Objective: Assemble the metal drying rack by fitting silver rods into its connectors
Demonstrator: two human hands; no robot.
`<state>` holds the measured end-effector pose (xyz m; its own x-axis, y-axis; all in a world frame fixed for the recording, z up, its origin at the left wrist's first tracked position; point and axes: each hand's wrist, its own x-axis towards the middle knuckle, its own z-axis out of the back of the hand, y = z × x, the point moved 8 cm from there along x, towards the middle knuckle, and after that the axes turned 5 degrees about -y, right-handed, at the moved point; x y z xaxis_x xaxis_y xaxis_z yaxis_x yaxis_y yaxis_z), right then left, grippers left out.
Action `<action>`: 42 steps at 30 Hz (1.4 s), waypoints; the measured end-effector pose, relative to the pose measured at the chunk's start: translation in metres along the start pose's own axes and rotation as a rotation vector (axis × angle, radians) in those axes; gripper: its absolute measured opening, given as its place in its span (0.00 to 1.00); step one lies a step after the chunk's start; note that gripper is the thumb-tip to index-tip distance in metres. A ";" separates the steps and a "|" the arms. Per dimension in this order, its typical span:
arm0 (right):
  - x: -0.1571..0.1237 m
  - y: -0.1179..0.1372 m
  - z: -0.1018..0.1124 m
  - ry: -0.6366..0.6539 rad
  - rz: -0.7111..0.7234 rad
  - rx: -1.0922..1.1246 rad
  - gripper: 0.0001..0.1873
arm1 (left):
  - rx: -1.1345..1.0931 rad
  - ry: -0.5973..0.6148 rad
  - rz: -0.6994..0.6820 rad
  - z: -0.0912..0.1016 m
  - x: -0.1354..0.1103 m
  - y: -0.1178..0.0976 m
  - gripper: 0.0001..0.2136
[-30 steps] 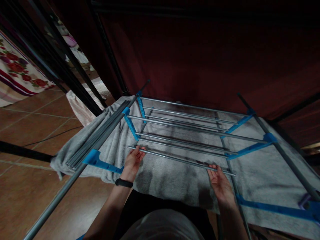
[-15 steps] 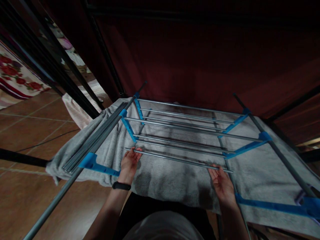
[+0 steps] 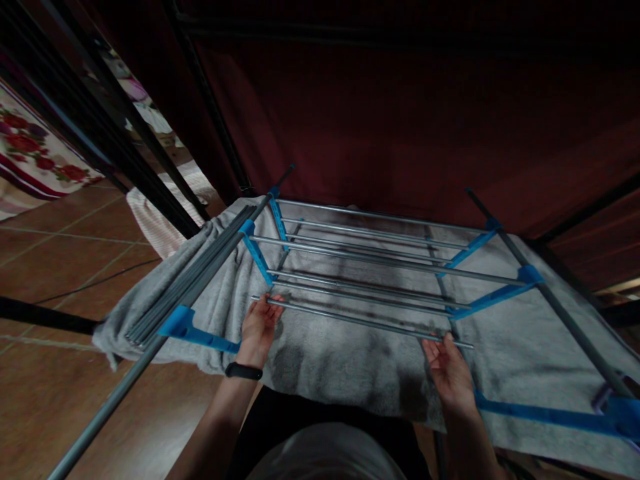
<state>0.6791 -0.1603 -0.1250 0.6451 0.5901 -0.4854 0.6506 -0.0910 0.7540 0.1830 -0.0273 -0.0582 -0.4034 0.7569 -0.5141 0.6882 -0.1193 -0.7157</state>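
My left hand (image 3: pixel 261 328) is closed on a thin metal rod (image 3: pixel 350 319) near its left end. Close to the rod's other end, my right hand (image 3: pixel 447 365) grips it between thumb and fingers. The rod slants slightly down to the right, in front of a rack frame (image 3: pixel 385 262) lying on its side. Blue plastic brackets (image 3: pixel 257 252) join the frame's grey tubes, and several rods span between them. To either side of my hands, a blue bracket at the left (image 3: pixel 200 331) and a blue bracket at the right (image 3: pixel 545 409) carry no rods.
A bundle of loose grey rods (image 3: pixel 193 273) lies at the left on the grey blanket (image 3: pixel 345 367). Dark red fabric (image 3: pixel 390 127) hangs behind. Black metal bars (image 3: pixel 165 193) stand at the left above the tiled floor (image 3: pixel 65 267).
The rod has shifted slightly to the right. My right hand has moved a little right and down with it, while my left hand is almost where it was.
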 end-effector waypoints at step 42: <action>0.000 0.070 -0.093 0.219 0.102 0.054 0.08 | 0.007 0.028 -0.008 -0.022 -0.010 -0.034 0.14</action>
<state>0.6872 -0.0917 -0.0310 0.6100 0.7351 -0.2957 0.6108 -0.1985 0.7665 0.1769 -0.0165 -0.0186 -0.3921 0.7753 -0.4952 0.6808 -0.1175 -0.7230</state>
